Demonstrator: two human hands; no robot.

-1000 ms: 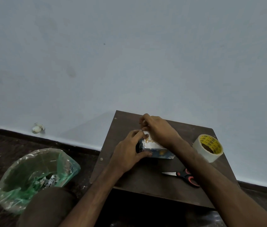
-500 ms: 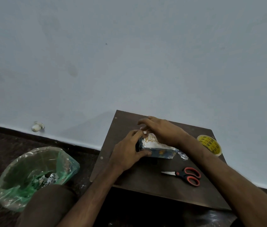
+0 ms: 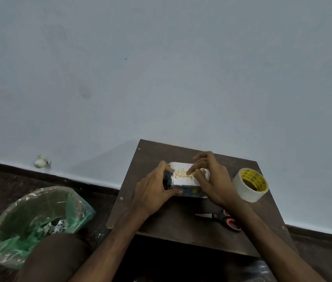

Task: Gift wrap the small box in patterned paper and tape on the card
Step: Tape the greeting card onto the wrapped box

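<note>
The small box [image 3: 185, 183], already covered in dark patterned paper, sits on the brown table [image 3: 181, 220] a little right of centre in the lower half of the frame, with a white card [image 3: 183, 174] bearing gold "Birthday" lettering lying flat on its top. The left hand [image 3: 152, 190] is clamped on the box's left end, thumb along the near side and fingers curled over the far corner, holding it steady. The right hand [image 3: 212, 180] is over the right part of the card, its fingers bent and slightly spread, one fingertip pressing down near the lettering (whether a strip of clear tape lies under it is too faint to tell). A tape roll [image 3: 250, 185] lies tilted on the table just right of that hand, scissors [image 3: 226, 220] lie near the front edge below the right wrist, and a bin [image 3: 38, 224] lined with green plastic stands at lower left. The wrapping looks finished and the card is being fixed. The likely trouble from here: if the pressing finger drags sideways, the card could slip askew before it sticks, or tape could crease; loosening the left hand's hold would let the light box skid on the smooth tabletop.
</note>
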